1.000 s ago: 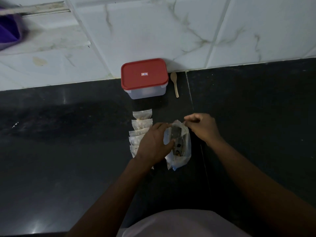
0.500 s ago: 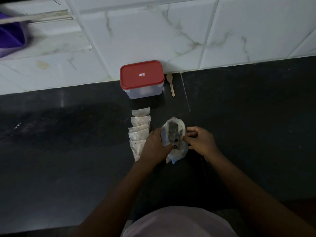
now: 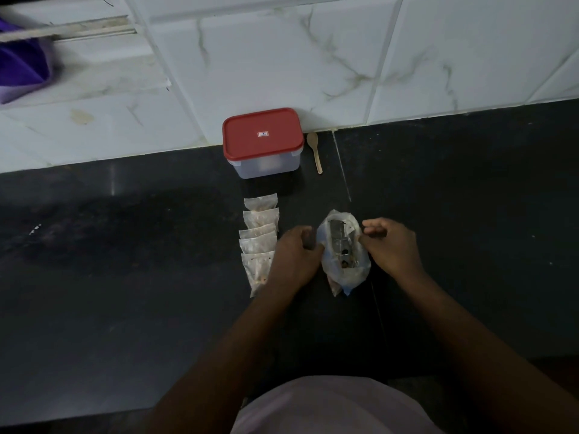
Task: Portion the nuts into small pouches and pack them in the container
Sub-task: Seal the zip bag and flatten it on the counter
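We pinch the nut bag with left hand and right hand, its mouth pulled wider than before; scooping looks ready.

So the container is a clear rectangular tub with a red lid snapped on, sitting at the back of the counter right against the wall tiles. In front of it, 5 small pouches lie flat in an overlapping row with some bits inside. Just right of them is the big clear bag, mouth pulled open, with dark contents that are too dim to make out.
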A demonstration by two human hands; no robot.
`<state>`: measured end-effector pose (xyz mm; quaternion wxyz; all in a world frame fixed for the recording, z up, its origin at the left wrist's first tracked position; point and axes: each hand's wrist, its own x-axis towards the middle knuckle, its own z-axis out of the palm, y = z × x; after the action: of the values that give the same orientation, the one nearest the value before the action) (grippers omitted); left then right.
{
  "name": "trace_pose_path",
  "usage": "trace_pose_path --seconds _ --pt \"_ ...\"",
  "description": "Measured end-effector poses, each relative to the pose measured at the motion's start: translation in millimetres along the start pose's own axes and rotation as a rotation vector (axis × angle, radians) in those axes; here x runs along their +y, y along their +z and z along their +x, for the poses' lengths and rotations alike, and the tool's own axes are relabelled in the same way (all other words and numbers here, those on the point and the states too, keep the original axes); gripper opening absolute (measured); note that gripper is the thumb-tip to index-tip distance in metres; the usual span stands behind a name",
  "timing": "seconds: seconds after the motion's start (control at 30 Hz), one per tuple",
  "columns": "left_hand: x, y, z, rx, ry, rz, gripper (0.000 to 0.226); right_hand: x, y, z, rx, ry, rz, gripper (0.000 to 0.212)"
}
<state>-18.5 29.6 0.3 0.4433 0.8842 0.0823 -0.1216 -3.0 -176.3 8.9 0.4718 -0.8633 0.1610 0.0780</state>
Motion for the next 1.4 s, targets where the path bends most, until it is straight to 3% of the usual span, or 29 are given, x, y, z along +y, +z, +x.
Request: trace_pose_path --seconds 0.1,0.27,0.57,0.9,1.1,1.23,1.4 --pt "-3 -16 12 0.058 0.033 0.195 0.033 -8 4 -3 0.049 -0.109 0.022 0.018" --pt "8 -27 32 -0.021 0.079 0.543 0.021 -11 11 -1 0.036 -0.157 0.021 0.019" --pt "12 -14 47 -0.134 0.116 0.789 0.021 0 9 -1 0.013 -0.119 -0.021 0.019" --pt "1 -15 46 -0.069 0.157 0.743 0.020 6 -1 -3 0.016 -0.130 0.020 0.016" --pt "25 -15 43 0.008 0.160 0.298 0.008 3 -5 -3 0.003 -0.117 0.034 0.015" --pt "47 -3 29 -0.074 0.315 0.205 0.019 5 -4 -2 -0.005 -0.111 0.033 0.015" --pt "49 11 26 -0.133 0.327 0.239 0.022 5 -4 -2 -0.028 -0.073 -0.004 0.015"
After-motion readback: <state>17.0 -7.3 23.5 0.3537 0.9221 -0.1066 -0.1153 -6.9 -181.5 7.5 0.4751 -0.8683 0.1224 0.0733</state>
